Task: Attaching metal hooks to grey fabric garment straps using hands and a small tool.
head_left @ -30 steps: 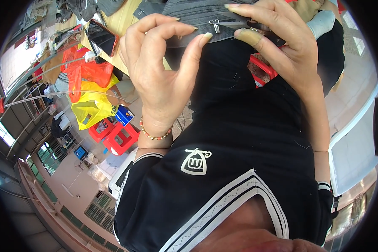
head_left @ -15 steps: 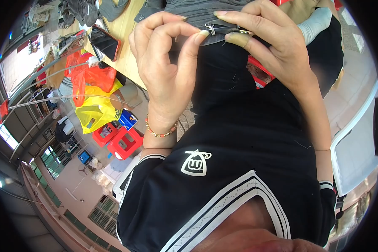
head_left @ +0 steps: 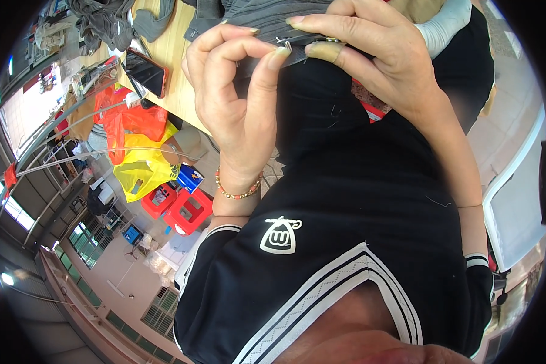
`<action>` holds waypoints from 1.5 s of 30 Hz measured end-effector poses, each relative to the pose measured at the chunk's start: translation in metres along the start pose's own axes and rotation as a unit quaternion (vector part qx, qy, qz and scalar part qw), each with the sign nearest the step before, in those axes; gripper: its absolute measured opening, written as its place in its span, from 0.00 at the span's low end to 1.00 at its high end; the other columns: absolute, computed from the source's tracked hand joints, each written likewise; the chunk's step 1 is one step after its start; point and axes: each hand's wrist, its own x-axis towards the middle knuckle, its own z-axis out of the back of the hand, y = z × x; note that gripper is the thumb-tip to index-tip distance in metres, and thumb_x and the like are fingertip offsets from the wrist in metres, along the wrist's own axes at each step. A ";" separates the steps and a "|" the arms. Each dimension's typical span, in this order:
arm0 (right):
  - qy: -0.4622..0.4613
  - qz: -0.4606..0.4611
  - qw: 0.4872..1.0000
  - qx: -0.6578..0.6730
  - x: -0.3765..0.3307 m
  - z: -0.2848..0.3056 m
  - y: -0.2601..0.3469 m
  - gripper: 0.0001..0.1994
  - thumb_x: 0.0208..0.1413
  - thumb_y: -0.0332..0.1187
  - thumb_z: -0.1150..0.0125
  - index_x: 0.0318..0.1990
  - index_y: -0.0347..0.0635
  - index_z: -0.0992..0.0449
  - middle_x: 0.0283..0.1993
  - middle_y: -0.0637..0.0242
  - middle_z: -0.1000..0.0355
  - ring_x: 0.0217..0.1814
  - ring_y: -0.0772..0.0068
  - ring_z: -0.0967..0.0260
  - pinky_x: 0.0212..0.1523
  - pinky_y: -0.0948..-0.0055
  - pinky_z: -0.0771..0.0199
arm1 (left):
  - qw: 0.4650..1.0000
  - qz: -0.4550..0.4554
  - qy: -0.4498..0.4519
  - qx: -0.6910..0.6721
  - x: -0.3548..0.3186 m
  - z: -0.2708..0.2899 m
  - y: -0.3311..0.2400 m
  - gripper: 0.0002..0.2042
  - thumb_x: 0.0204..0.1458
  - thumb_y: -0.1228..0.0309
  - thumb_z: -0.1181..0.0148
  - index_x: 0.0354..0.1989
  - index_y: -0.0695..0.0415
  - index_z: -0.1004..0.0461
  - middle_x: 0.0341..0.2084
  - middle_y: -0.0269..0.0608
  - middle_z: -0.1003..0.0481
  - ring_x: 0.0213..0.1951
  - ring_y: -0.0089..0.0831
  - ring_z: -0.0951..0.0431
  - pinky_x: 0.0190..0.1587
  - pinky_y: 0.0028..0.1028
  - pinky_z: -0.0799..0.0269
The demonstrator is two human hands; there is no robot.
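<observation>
Both hands (head_left: 321, 79) pinch grey fabric (head_left: 267, 18), probably zipper edge.

The grey garment (head_left: 273, 18) pinched by the left hand (head_left: 236, 103) and the right hand (head_left: 376, 54) is matt woven cloth, with a small shiny metal zip pull (head_left: 287, 42). The bench (head_left: 173, 60) is smooth pale wood. The phone (head_left: 147, 71) on it has a glossy dark face. The orange bag (head_left: 133, 121) and yellow bag (head_left: 142, 167) are thin, shiny, crinkled plastic. The red stools (head_left: 179, 206) are smooth plastic.
</observation>
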 end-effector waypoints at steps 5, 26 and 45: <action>-0.006 0.003 1.000 -0.004 -0.003 -0.002 -0.002 0.16 0.50 0.30 0.28 0.47 0.40 0.17 0.29 0.65 0.30 0.29 0.70 0.33 0.29 0.74 0.35 | 1.000 0.003 -0.002 0.000 -0.002 -0.002 0.001 0.08 0.49 0.77 0.31 0.35 0.58 0.23 0.43 0.41 0.28 0.47 0.34 0.30 0.48 0.28 0.33; 0.010 -0.274 0.945 0.179 -0.006 0.000 0.022 0.18 0.50 0.24 0.28 0.50 0.36 0.19 0.33 0.70 0.30 0.31 0.81 0.35 0.30 0.80 0.36 | 0.997 0.006 -0.067 0.023 -0.036 0.040 0.058 0.08 0.52 0.80 0.35 0.40 0.59 0.22 0.37 0.42 0.23 0.41 0.35 0.25 0.47 0.29 0.31; 0.023 -0.087 0.994 0.056 -0.014 -0.002 0.001 0.20 0.49 0.22 0.30 0.52 0.33 0.20 0.40 0.70 0.30 0.38 0.81 0.39 0.39 0.83 0.40 | 0.986 -0.135 -0.001 0.096 0.000 0.029 0.029 0.12 0.46 0.80 0.29 0.40 0.58 0.16 0.40 0.41 0.24 0.39 0.29 0.22 0.42 0.24 0.27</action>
